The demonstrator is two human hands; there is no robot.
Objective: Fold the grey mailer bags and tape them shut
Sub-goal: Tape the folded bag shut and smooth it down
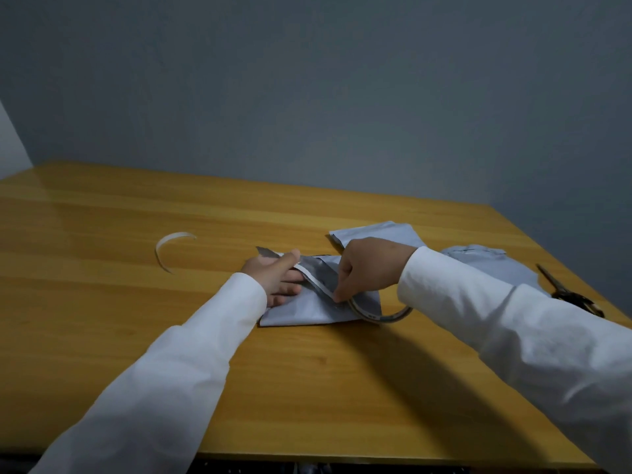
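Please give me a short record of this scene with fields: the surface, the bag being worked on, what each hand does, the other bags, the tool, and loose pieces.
surface: wooden table
bag in work: grey mailer bag, flap lifted
left hand: fingers flat on the bag, thumb at the flap
right hand: pinches the white strip at the flap
other bags: two grey bags further back, to the right
tool: scissors at the right edge
loose pieces: curled white strip to the left
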